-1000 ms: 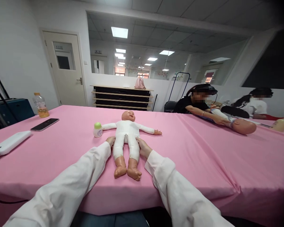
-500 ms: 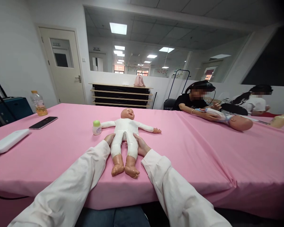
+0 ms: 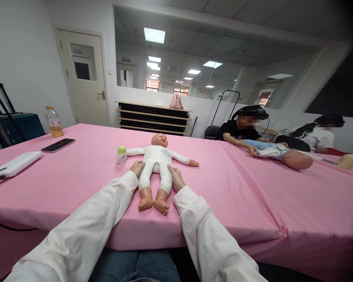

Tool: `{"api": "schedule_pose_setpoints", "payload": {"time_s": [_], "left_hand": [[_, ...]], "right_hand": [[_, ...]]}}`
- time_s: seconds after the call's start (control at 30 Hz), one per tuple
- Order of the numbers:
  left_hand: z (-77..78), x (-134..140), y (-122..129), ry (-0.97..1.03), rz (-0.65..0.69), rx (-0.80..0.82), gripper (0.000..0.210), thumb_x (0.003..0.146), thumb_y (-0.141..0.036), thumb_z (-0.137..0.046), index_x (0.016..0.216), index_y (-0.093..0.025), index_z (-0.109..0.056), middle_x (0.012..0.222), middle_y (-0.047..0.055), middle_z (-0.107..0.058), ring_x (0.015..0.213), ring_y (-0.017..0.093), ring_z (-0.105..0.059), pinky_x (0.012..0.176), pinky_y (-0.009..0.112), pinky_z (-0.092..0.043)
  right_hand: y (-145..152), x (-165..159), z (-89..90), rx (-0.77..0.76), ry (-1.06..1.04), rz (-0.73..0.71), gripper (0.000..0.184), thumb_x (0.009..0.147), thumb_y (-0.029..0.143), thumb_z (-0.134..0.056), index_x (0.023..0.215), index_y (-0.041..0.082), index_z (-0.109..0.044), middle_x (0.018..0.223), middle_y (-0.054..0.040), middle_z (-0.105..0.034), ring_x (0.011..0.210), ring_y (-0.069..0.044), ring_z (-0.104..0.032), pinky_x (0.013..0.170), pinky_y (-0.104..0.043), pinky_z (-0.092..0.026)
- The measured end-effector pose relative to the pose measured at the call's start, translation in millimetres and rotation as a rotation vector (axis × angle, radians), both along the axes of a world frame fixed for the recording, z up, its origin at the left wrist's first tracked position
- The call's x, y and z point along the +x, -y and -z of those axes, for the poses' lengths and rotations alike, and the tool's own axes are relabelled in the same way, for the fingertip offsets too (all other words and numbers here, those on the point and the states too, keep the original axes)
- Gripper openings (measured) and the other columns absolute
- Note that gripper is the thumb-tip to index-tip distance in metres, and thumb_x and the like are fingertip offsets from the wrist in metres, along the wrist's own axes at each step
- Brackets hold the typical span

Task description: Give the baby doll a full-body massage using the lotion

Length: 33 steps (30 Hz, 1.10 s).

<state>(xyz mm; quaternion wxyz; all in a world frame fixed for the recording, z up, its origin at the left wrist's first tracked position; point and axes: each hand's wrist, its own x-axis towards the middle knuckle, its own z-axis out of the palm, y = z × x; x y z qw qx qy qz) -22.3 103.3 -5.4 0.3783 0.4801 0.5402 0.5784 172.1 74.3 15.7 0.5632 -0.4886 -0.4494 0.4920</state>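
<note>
A baby doll (image 3: 157, 156) with a white cloth body lies on its back, its head away from me and its bare plastic feet toward the near table edge. Around the outer side of the thigh at left is my left hand (image 3: 137, 168), closed with the thumb on top. My right hand (image 3: 176, 177) grips the other thigh in the same way. The fingers under the legs are mostly hidden. Beside the doll's arm at left stands a small white bottle (image 3: 121, 157) with a green cap.
A pink cloth covers the table (image 3: 217, 196). At left are a phone (image 3: 59, 145), a white power bank (image 3: 16, 164) and a drink bottle (image 3: 54, 123). Across at right, a person in black (image 3: 233, 129) handles another doll (image 3: 297, 159), near a beige bottle (image 3: 351, 159).
The view has tilted slightly. Both my hands stay on the doll's thighs. The person across has brought their hands lower, and their doll's blue clothing shows more.
</note>
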Motion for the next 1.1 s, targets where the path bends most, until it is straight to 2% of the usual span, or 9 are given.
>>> {"api": "schedule_pose_setpoints", "payload": {"time_s": [0.13,0.27,0.37,0.57,0.7,0.77,0.9,1.03,1.1], "left_hand": [[-9.1,-1,6,-0.186,-0.019,0.091,0.032,0.07,-0.022,-0.059,0.102,-0.015,-0.061,0.121,0.011,-0.057,0.118,0.025,-0.047,0.106,0.039,-0.028],[-12.8,1,8,-0.448,0.085,0.211,0.039,0.076,-0.023,-0.053,0.113,-0.014,-0.059,0.132,0.009,-0.049,0.126,0.019,-0.04,0.109,0.032,-0.025],[-10.2,1,9,-0.624,0.113,0.215,0.039,0.079,-0.026,-0.048,0.114,-0.013,-0.059,0.127,0.009,-0.054,0.121,0.02,-0.047,0.105,0.033,-0.032],[-11.3,-5,13,-0.65,-0.025,0.251,0.027,0.078,-0.021,-0.047,0.095,-0.019,-0.068,0.105,0.004,-0.067,0.102,0.021,-0.059,0.094,0.035,-0.043],[-14.1,-9,14,-0.647,-0.098,0.301,0.028,0.078,-0.018,-0.044,0.093,-0.019,-0.068,0.1,0.004,-0.068,0.098,0.02,-0.06,0.092,0.033,-0.045],[-13.1,-9,12,-0.654,-0.08,0.372,0.032,0.077,-0.017,-0.045,0.102,-0.018,-0.065,0.11,0.004,-0.065,0.107,0.019,-0.056,0.098,0.034,-0.041],[-7.2,-6,7,-0.716,0.098,0.43,0.046,0.072,-0.014,-0.046,0.117,-0.016,-0.058,0.126,0.006,-0.056,0.121,0.021,-0.046,0.107,0.038,-0.032],[-3.9,-5,4,-0.741,0.218,0.425,0.048,0.067,-0.009,-0.045,0.11,-0.017,-0.063,0.119,0.004,-0.06,0.116,0.022,-0.052,0.104,0.039,-0.036],[-4.3,-5,6,-0.717,0.225,0.467,0.045,0.065,-0.009,-0.044,0.102,-0.018,-0.067,0.115,0.003,-0.063,0.112,0.021,-0.055,0.101,0.039,-0.04]], "right_hand": [[-16,6,9.2,0.13,0.114,0.249,0.045,0.066,0.032,-0.063,0.108,0.018,-0.051,0.117,-0.0102,-0.058,0.11,-0.024,-0.051,0.097,-0.038,-0.038],[-27,5,13.3,0.259,0.235,0.117,0.038,0.07,0.028,-0.056,0.106,0.017,-0.056,0.121,-0.0087,-0.056,0.116,-0.022,-0.048,0.102,-0.036,-0.034],[-27,5,16.7,0.275,0.289,0.046,0.031,0.073,0.03,-0.053,0.099,0.016,-0.062,0.116,-0.0088,-0.061,0.11,-0.022,-0.053,0.098,-0.036,-0.037],[-13,9,13.5,0.394,0.527,0.236,0.027,0.078,0.039,-0.049,0.081,0.018,-0.065,0.084,-0.0067,-0.069,0.081,-0.021,-0.062,0.08,-0.035,-0.046],[-11,8,6.5,0.508,0.54,0.285,0.026,0.079,0.035,-0.049,0.089,0.017,-0.064,0.095,-0.0088,-0.067,0.092,-0.022,-0.06,0.086,-0.037,-0.045],[-13,6,6.7,0.576,0.554,0.217,0.032,0.08,0.033,-0.047,0.103,0.017,-0.062,0.113,-0.0101,-0.062,0.109,-0.022,-0.053,0.097,-0.039,-0.039],[-15,5,13.0,0.586,0.658,-0.09,0.045,0.079,0.033,-0.05,0.121,0.018,-0.054,0.136,-0.009,-0.045,0.129,-0.023,-0.036,0.109,-0.043,-0.025],[-12,6,13.3,0.583,0.718,-0.209,0.049,0.079,0.031,-0.052,0.126,0.021,-0.051,0.139,-0.0073,-0.04,0.132,-0.023,-0.031,0.11,-0.045,-0.021],[-7,7,8.8,0.609,0.737,-0.265,0.041,0.079,0.03,-0.053,0.119,0.024,-0.058,0.141,-0.0053,-0.037,0.134,-0.025,-0.026,0.109,-0.048,-0.02]]}}
